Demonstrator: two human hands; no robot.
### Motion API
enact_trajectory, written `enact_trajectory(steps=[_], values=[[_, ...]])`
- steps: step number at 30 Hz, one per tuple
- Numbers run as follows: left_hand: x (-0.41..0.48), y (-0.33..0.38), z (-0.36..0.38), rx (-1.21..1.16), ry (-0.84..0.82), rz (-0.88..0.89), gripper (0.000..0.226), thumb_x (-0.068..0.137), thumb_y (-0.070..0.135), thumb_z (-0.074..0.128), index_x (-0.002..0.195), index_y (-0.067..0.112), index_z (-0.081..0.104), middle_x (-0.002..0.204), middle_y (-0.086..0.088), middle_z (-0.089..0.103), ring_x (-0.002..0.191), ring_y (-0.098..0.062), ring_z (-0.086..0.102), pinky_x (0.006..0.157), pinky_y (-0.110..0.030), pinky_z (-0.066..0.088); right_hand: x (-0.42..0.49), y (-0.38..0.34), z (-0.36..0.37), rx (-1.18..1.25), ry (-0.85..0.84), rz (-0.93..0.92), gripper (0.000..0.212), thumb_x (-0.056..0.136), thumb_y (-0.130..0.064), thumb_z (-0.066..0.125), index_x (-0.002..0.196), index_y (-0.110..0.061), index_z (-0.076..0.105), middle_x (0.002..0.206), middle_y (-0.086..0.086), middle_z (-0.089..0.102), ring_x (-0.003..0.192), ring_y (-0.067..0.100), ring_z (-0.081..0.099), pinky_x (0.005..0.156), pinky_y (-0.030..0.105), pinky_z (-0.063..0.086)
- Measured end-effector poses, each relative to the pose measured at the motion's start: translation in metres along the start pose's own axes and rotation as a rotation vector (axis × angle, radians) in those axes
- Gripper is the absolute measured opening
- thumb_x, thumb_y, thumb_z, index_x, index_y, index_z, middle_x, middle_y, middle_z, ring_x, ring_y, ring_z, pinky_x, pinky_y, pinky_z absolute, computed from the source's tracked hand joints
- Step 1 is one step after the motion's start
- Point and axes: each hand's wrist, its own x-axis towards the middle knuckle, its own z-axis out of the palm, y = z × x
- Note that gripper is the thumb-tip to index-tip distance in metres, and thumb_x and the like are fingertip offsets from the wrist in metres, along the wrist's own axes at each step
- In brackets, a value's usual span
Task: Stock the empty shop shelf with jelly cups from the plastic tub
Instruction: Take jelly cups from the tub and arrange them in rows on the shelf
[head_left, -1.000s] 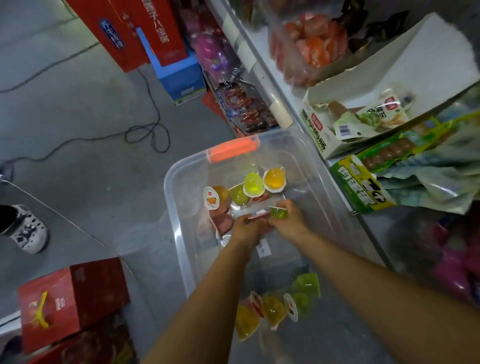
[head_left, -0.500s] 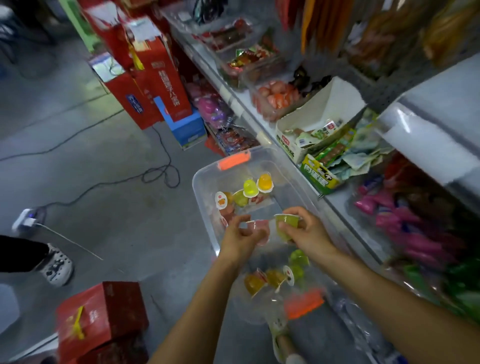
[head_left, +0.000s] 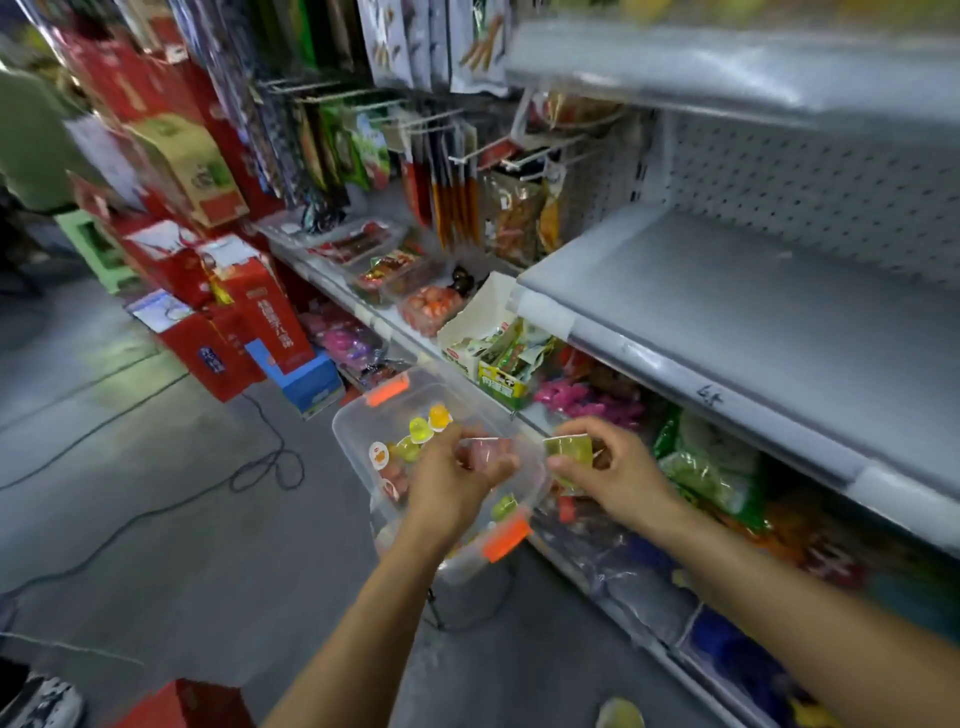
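A clear plastic tub (head_left: 349, 441) with orange latches stands on the floor beside the shelving, with several jelly cups (head_left: 422, 430) in it. My left hand (head_left: 457, 480) holds a pink jelly cup (head_left: 485, 451) above the tub. My right hand (head_left: 615, 475) pinches a green jelly cup (head_left: 569, 452) over the tub's right rim. The empty grey shelf (head_left: 753, 322) lies up and to the right of both hands.
Below the empty shelf sit packed snack bags (head_left: 711, 467) and an open white carton (head_left: 480, 332). Red gift boxes (head_left: 249, 312) stand to the left on the floor, where a black cable (head_left: 260, 467) runs. Another red box (head_left: 187, 706) lies near my feet.
Both hands have lifted out of the tub, each with a jelly cup. The view has swung up from the tub to take in the empty shelf.
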Motion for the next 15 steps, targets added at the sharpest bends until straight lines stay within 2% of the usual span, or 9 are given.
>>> enact_trajectory(steps=[2, 4, 6, 11, 15], values=[[-0.016, 0.026, 0.009, 0.046, -0.006, 0.089, 0.033, 0.070, 0.026, 0.087, 0.090, 0.028, 0.061, 0.076, 0.002, 0.064, 0.069, -0.021, 0.064, 0.070, -0.043, 0.057, -0.020, -0.014, -0.028, -0.033, 0.023, -0.017, 0.025, 0.080, -0.023, 0.078, 0.100, -0.029, 0.066, 0.098, -0.001, 0.069, 0.077, 0.019, 0.067, 0.066, 0.036, 0.053], [-0.033, 0.052, 0.018, 0.121, -0.031, 0.176, 0.036, 0.070, 0.032, 0.086, 0.097, 0.026, 0.062, 0.075, 0.005, 0.060, 0.064, -0.012, 0.055, 0.063, -0.034, 0.051, -0.039, -0.024, -0.057, -0.092, 0.048, -0.031, 0.028, 0.081, -0.032, 0.075, 0.105, -0.034, 0.063, 0.113, -0.008, 0.063, 0.096, 0.008, 0.062, 0.077, 0.028, 0.049], [-0.049, 0.077, 0.029, 0.158, -0.069, 0.240, 0.040, 0.073, 0.032, 0.084, 0.104, 0.021, 0.062, 0.075, 0.006, 0.056, 0.062, -0.008, 0.050, 0.060, -0.026, 0.043, -0.059, -0.030, -0.086, -0.134, 0.093, -0.047, 0.027, 0.081, -0.036, 0.074, 0.105, -0.039, 0.062, 0.118, -0.015, 0.058, 0.108, 0.003, 0.053, 0.087, 0.026, 0.042], [-0.088, 0.131, 0.072, 0.196, -0.119, 0.371, 0.039, 0.071, 0.022, 0.085, 0.101, 0.019, 0.062, 0.066, 0.009, 0.050, 0.057, -0.007, 0.046, 0.054, -0.020, 0.038, -0.119, -0.042, -0.157, -0.166, 0.238, -0.098, 0.026, 0.079, -0.032, 0.075, 0.096, -0.045, 0.061, 0.112, -0.009, 0.060, 0.100, 0.007, 0.056, 0.087, 0.029, 0.048], [-0.131, 0.161, 0.117, 0.229, -0.140, 0.488, 0.041, 0.069, 0.029, 0.086, 0.102, 0.028, 0.062, 0.081, 0.007, 0.056, 0.068, -0.008, 0.049, 0.060, -0.021, 0.038, -0.181, -0.042, -0.216, -0.237, 0.316, -0.110, 0.028, 0.080, -0.031, 0.074, 0.101, -0.042, 0.060, 0.110, -0.007, 0.058, 0.094, 0.008, 0.055, 0.085, 0.032, 0.049]])
